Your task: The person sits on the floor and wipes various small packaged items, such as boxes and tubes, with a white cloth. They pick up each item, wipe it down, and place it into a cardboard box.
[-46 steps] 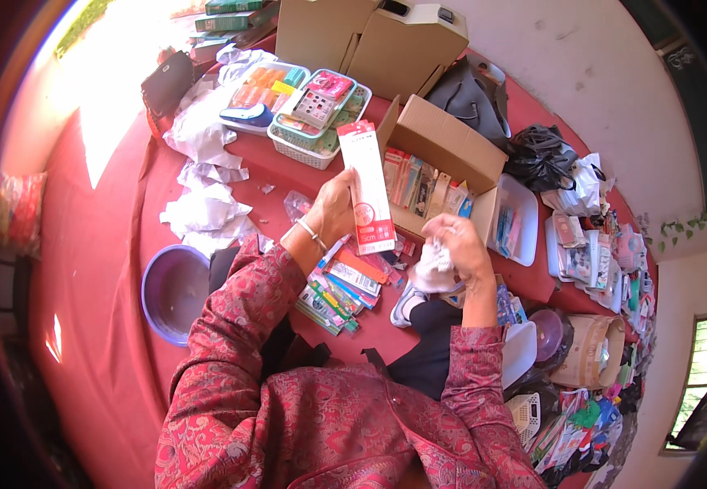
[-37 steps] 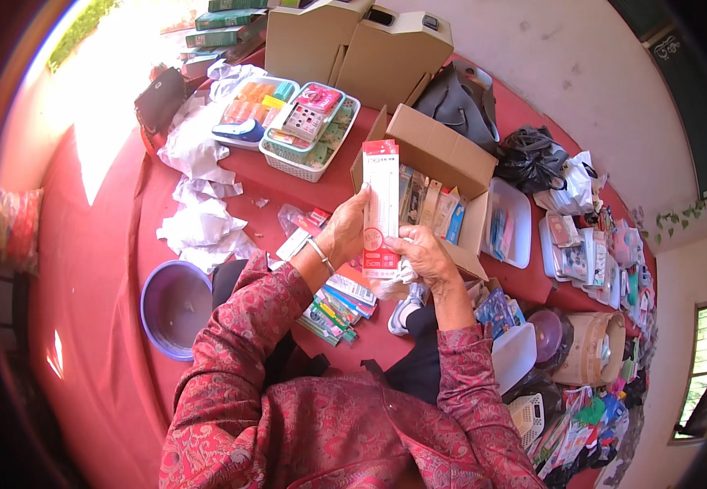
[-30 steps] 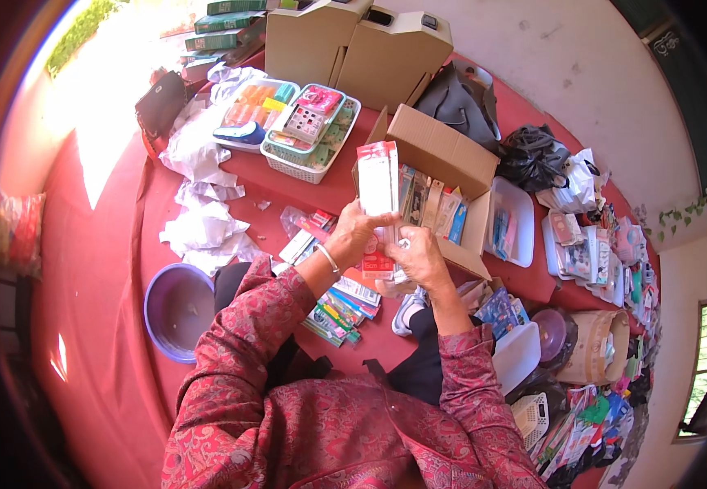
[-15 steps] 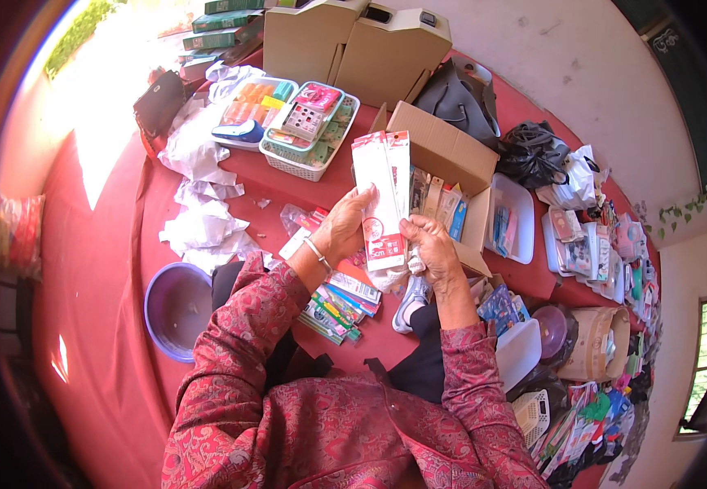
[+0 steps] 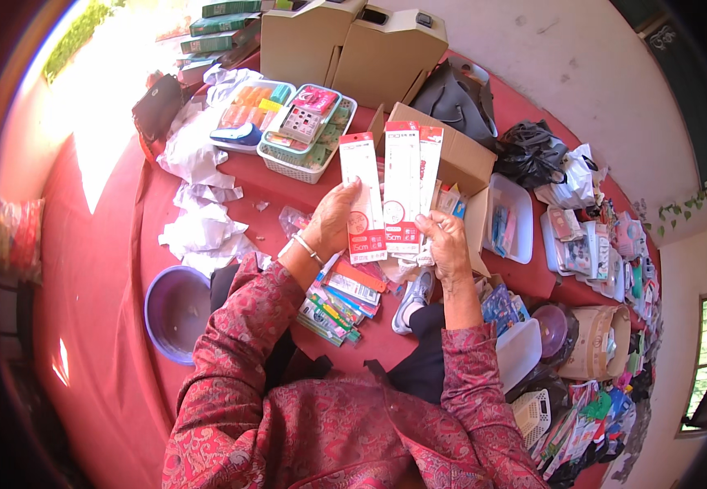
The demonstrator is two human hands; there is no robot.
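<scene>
In my left hand [image 5: 331, 222] is one slim white-and-red ruler packet [image 5: 367, 218], upright, pinched at its left edge. My right hand [image 5: 450, 246] grips a fanned pair of similar packets; the front ruler packet [image 5: 402, 183] partly covers the one behind it [image 5: 430, 155]. A narrow gap separates the two hands' packets. Beneath them, between my legs, lies a loose pile of flat packaged stationery [image 5: 331, 316] in green, blue and orange. The open cardboard box [image 5: 461, 155], holding more packets, sits just beyond my right hand.
A purple basin [image 5: 176, 359] stands to my left, beside crumpled white paper [image 5: 198, 228]. Filled plastic baskets [image 5: 292, 169] are at the far side. To the right are a clear tray [image 5: 521, 244], a white tub [image 5: 519, 359] and rows of packaged goods [image 5: 606, 261] on the red cloth [image 5: 101, 285].
My hands have moved apart. One packet has come away from the bunch into my left hand, while the others stay in my right, now spread side by side.
</scene>
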